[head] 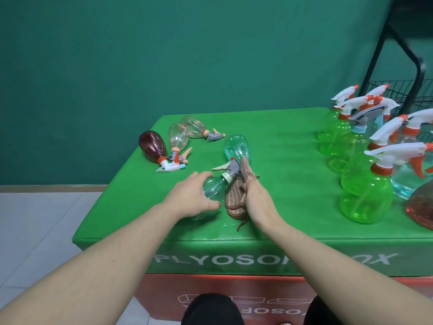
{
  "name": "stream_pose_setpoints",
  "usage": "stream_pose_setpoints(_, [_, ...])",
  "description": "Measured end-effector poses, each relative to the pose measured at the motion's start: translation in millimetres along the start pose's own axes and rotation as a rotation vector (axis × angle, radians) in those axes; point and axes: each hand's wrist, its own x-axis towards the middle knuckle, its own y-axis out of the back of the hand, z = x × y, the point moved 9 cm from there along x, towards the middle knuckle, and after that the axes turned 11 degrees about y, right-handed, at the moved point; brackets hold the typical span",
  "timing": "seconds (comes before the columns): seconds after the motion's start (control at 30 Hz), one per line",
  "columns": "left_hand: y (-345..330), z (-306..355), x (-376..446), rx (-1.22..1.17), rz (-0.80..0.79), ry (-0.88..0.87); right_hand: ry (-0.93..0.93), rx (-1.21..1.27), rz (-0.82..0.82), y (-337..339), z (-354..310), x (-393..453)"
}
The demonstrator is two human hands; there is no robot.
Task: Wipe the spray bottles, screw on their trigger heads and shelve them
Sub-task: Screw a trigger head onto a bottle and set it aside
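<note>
Table (281, 141) padding in bright green fills the middle of the view, with a black wire shelf rack (407, 90) standing behind its far right corner. Upright green spray bottles (365, 198) with white and orange trigger heads crowd the right side of the table, beside pale blue and reddish ones. At the far left lie a dark red bottle (152, 146) and two clear bottles (179, 136) on their sides. Near the front centre a teal bottle (212, 188) lies on its side, its grey trigger head (230, 170) against another teal bottle (235, 146). The left hand (192, 195) curls over the near bottle's body, gripping it. The right hand (257, 198) clutches a bunched brown cloth (235, 200), pressing it against the trigger head.
</note>
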Motion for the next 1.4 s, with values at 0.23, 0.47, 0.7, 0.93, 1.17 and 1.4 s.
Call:
stream_pose_setpoints(0.23, [6,-8,-1,-0.122,0.105,0.113,-0.099,0.185,0.084,0,9,-8])
stream_pose_setpoints(0.47, [-7,4,-7,-0.183,0.149,0.106,-0.183,0.293,0.1,-17,0,-3])
stream_pose_setpoints(0.7, [-12,6,-19,-0.283,0.151,0.079,-0.243,0.417,0.166,-18,-3,7])
stream_pose_setpoints(0.93, [-17,17,-28,-0.253,0.192,0.041,-0.213,0.202,0.132,-20,-12,8])
stream_pose_setpoints(1.17, [-18,12,-22,-0.277,0.157,0.087,0.011,-0.137,-0.004,-15,-16,-4])
stream_pose_setpoints(1.4, [-19,27,-28,-0.214,0.203,0.059,-0.228,0.304,0.113,-7,-8,3])
